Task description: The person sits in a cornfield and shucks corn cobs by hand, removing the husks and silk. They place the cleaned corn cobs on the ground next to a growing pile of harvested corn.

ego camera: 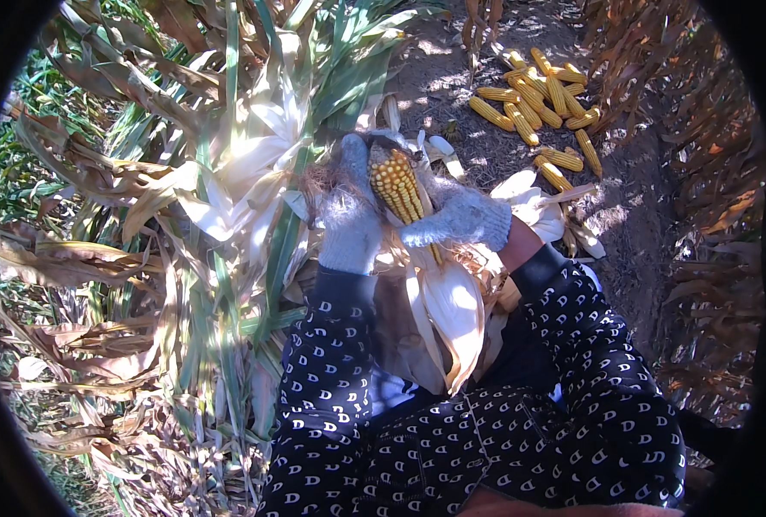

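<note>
An ear of yellow corn is held between my two gloved hands, tip pointing away from me. Pale husk leaves are peeled back from it and hang toward my lap. My left hand, in a grey knit glove, grips the ear's left side, with brown corn silk clinging about it. Around the right side and lower part of the ear wraps my right hand, gloved alike. Some of its fingers are hidden behind the ear.
Husked corn ears lie heaped on the bare soil at the upper right. Cut corn stalks and leaves cover the left side. Loose white husks rest right of my hands. Dry standing corn plants line the right edge.
</note>
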The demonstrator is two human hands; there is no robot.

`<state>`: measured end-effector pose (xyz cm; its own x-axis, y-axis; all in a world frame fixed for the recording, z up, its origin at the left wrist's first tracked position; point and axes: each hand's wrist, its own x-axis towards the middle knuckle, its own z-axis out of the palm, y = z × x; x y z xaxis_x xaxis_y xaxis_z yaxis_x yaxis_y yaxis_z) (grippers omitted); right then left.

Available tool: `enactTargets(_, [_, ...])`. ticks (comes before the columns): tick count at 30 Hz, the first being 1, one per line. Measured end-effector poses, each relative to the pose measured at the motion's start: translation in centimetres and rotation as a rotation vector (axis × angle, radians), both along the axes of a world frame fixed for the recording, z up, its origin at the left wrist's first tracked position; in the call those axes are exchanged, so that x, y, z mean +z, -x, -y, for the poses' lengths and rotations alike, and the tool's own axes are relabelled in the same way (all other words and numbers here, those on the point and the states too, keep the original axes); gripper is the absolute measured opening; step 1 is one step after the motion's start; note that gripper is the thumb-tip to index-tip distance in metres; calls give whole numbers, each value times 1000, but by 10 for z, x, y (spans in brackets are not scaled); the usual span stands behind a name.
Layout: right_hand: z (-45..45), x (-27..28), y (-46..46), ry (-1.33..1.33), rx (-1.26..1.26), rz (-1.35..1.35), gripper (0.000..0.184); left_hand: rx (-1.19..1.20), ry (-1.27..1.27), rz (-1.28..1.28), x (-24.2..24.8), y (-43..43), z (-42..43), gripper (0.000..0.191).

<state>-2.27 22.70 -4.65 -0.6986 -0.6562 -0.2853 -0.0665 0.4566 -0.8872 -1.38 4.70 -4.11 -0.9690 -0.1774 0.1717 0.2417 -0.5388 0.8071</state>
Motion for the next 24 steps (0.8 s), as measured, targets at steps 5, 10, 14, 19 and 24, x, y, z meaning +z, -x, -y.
enactTargets(5, [-2, -12, 1, 117, 65, -88, 104, 46, -212, 235, 4, -1, -3, 36])
enactTargets(10, [1, 5, -1, 117, -56, -594, 82, 268, -367, 315, 0, 3, 1, 26])
enactTargets(14, [21, 15, -14, 148, -242, -530, 68, 225, -417, 94, -11, 7, 9, 22])
enactTargets(19, [36, 21, -32, 381, -329, -305, 64, 189, -458, 45, -25, 9, 12, 30])
enactTargets(24, [34, 8, -30, 614, -418, -236, 65, 163, -437, 120, -33, 7, 13, 20])
